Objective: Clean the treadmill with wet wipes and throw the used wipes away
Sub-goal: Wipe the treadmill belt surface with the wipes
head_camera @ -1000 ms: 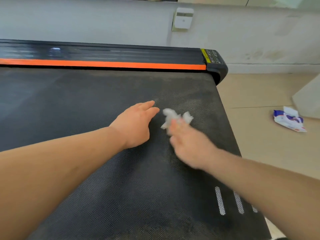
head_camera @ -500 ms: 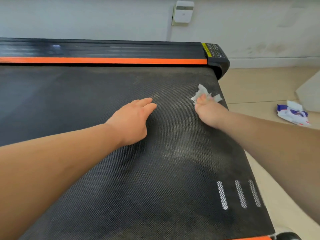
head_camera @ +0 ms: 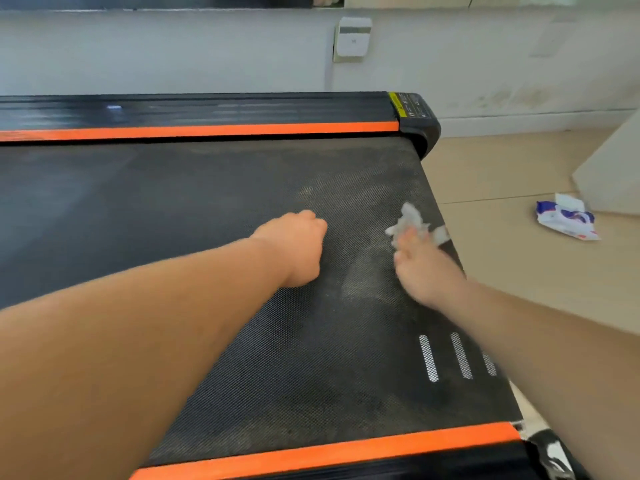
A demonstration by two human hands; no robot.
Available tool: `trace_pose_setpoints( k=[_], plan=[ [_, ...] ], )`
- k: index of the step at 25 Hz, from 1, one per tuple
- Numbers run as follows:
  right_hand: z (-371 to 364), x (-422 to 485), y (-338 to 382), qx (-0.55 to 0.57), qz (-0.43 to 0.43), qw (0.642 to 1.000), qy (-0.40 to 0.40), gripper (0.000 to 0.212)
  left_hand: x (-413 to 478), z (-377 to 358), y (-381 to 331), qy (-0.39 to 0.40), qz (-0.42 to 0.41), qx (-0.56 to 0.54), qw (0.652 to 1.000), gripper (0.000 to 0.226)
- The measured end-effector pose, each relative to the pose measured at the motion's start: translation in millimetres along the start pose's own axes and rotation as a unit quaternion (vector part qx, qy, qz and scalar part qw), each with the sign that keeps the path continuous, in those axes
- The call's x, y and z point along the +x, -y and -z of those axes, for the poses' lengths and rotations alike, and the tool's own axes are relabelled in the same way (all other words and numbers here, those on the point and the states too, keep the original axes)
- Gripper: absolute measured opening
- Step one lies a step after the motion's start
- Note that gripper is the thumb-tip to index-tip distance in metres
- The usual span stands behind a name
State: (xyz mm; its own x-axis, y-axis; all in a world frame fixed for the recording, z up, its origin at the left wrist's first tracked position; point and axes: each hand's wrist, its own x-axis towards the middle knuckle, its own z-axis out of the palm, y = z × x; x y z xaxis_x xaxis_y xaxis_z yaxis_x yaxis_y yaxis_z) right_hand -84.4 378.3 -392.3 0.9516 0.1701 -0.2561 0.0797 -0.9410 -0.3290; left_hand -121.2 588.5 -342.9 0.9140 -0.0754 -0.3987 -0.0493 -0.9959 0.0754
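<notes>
The treadmill's black mesh belt (head_camera: 194, 209) fills the middle of the view, with orange side strips at the far and near edges. My right hand (head_camera: 427, 268) presses a crumpled white wet wipe (head_camera: 408, 220) onto the belt near its right end; the hand is motion-blurred. My left hand (head_camera: 294, 247) rests on the belt to the left of it, curled into a loose fist with nothing in it.
A blue and white wet wipe pack (head_camera: 566, 218) lies on the beige floor to the right. A white box-like object (head_camera: 613, 174) stands behind it. A white wall with a socket plate (head_camera: 351, 38) runs behind the treadmill.
My right hand with the wipe swept right to the belt's end, then drew back slightly towards me. My left hand's fingers curled from flat into a fist.
</notes>
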Motion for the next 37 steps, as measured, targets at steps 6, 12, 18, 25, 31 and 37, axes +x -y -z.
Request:
trace_pose_setpoints(
  k=[6,12,18,25,31,37],
  plan=[
    [-45,-81,16,0.01,0.305,0.938,0.164,0.041,-19,-35,-53,-0.019,-0.058,-0.015,0.998,0.034],
    [-17,-4,-58,-0.006,0.039,0.997,0.071,0.054,-40,-32,-51,-0.022,-0.033,-0.023,0.999,0.042],
    [-52,-72,5,0.02,0.288,0.949,0.125,0.049,-52,-42,-51,-0.033,0.063,-0.122,0.99,0.045],
    [0,-16,-69,-0.027,0.0,0.999,0.045,0.053,-65,-51,-45,-0.045,0.038,-0.139,0.989,0.053],
    [-25,-23,-13,-0.015,0.176,0.98,0.087,0.053,-45,-41,-45,-0.087,0.022,-0.179,0.98,0.054],
    [-4,111,-23,-0.019,0.082,0.996,0.025,0.052,9,-44,-35,-0.101,-0.005,-0.175,0.979,0.053]
  ],
)
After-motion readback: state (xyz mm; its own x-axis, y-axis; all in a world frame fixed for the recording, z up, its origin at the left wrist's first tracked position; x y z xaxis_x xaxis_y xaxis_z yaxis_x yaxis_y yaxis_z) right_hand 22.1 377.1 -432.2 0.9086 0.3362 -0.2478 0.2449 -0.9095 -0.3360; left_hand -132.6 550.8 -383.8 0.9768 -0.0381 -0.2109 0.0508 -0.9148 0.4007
